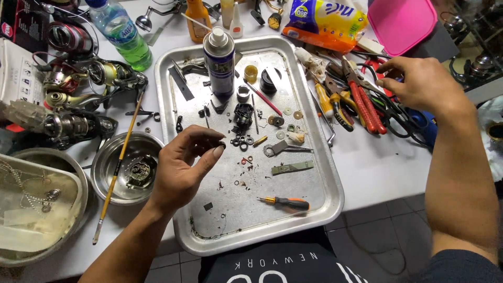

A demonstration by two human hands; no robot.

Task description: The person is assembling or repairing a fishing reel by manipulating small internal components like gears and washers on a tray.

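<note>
Left hand fingers pinch a small black ring above the metal tray. Right hand, fingers loosely curled, touches the pliers. Risk: a slackened pinch would drop the ring among scattered parts.

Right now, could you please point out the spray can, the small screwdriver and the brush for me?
spray can (219,65), head view, middle of its dark body.
small screwdriver (291,202), head view, on its orange-and-black handle.
brush (119,160), head view, midway along its yellow handle.
</note>
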